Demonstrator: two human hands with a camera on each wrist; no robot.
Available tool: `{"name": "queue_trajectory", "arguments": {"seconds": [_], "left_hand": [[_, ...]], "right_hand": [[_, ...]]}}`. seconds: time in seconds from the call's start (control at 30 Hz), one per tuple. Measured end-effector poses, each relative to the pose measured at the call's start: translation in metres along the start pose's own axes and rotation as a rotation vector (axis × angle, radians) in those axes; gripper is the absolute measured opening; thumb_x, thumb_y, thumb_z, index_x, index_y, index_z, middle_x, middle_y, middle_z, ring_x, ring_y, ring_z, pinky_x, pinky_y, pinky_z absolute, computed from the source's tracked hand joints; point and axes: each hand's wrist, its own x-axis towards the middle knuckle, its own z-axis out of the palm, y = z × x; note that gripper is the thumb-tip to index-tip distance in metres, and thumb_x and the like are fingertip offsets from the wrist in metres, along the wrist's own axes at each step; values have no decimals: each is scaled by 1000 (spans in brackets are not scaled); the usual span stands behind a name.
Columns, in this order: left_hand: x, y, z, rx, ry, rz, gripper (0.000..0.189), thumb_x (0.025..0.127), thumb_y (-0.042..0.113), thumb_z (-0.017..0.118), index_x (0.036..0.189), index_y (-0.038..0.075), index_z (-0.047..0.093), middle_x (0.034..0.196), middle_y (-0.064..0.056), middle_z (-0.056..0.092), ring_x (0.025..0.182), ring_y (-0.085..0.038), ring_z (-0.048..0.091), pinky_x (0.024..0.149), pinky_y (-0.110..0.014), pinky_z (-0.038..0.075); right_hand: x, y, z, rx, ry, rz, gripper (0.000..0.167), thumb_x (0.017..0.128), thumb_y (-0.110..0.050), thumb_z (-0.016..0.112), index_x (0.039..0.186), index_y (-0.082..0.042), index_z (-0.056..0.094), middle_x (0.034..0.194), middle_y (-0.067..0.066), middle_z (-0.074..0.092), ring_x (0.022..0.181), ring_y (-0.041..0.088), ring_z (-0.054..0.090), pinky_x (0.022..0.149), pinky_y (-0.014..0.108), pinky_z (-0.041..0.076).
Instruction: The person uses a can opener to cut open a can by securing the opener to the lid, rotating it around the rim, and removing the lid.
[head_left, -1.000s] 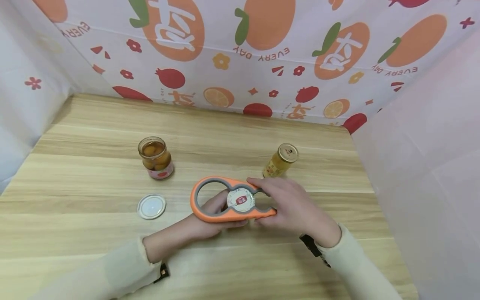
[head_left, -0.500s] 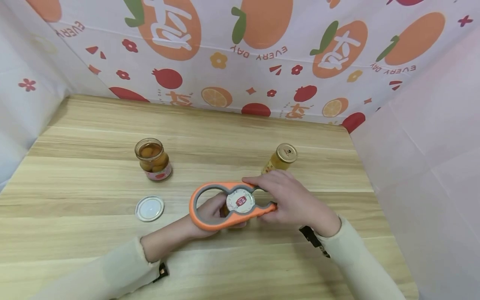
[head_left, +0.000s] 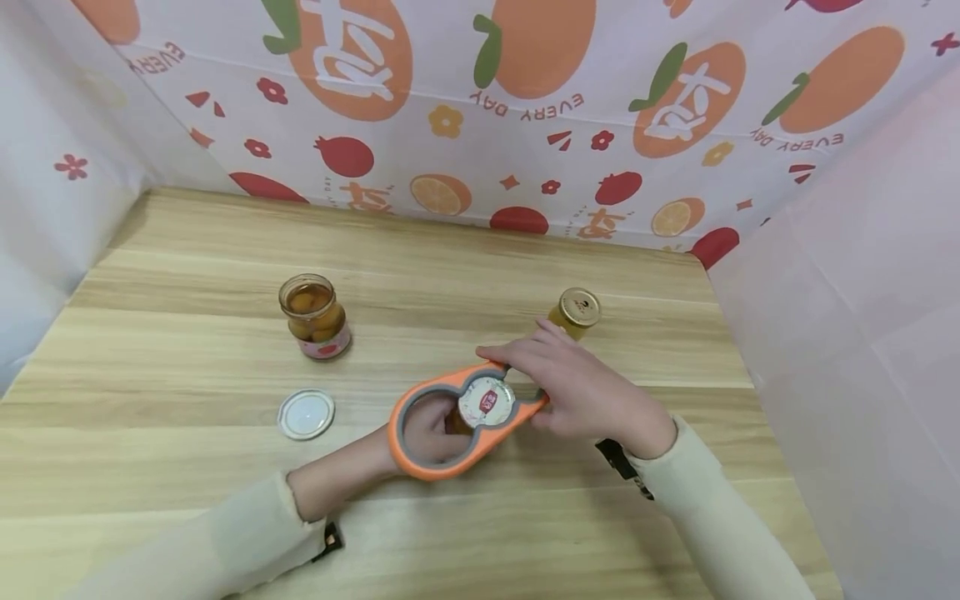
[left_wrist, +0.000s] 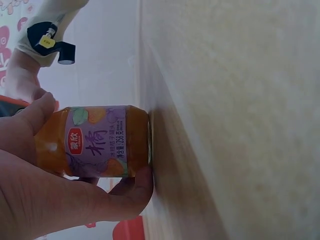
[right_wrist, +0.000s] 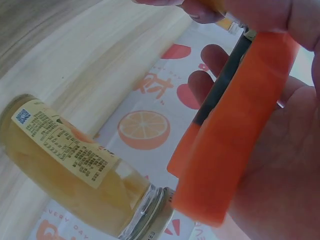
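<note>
In the left wrist view, a jar (left_wrist: 97, 142) with a purple label and orange contents stands with its base at the wooden table. My left hand (head_left: 429, 429) grips its body, fingers curled round it. An orange jar opener (head_left: 429, 472) with grey lining encircles the jar's white lid (head_left: 486, 402), which has a red mark. My right hand (head_left: 585, 390) squeezes the two handle arms of the opener together from the right. Through the opener's large loop, part of the left hand shows. In the right wrist view the orange handle (right_wrist: 225, 145) lies against the right palm.
Behind the right hand stands a capped jar (head_left: 579, 308) of yellow fruit, partly hidden. An uncapped jar (head_left: 318, 323) of round fruit stands at the left, with a loose white lid (head_left: 306, 414) in front of it. A fruit-print cloth (head_left: 480, 158) borders the table's back.
The opener has turned counterclockwise in the head view: its loop end swung toward me, its handle end away with the right hand. The left hand still holds the jar in nearly the same place.
</note>
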Motion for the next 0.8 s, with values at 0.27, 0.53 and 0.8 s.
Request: {"name": "queue_trajectory", "arguments": {"seconds": [0.27, 0.53, 0.8], "left_hand": [[-6, 10, 6, -42, 258, -12, 70, 89, 4, 67, 150, -5, 34, 148, -19, 46, 122, -6, 49, 100, -16, 39], [-3, 19, 7, -49, 238, -54, 78, 86, 4, 73, 153, 3, 33, 156, -6, 39, 145, -24, 30, 110, -12, 25], [-3, 20, 7, -5, 239, -37, 78, 86, 6, 74, 153, 9, 35, 154, -2, 42, 141, -13, 35, 111, -15, 26]], "right_hand": [[7, -1, 2, -4, 19, -32, 70, 75, 8, 68, 139, -18, 56, 132, -9, 61, 125, 5, 53, 123, 47, 9], [10, -2, 3, -27, 39, -77, 59, 81, 7, 67, 134, -18, 58, 130, -7, 60, 127, 9, 51, 123, 50, 11], [11, -2, 3, -76, 49, -84, 56, 82, 2, 71, 132, -19, 59, 127, -8, 62, 124, 10, 52, 122, 48, 15]]}}
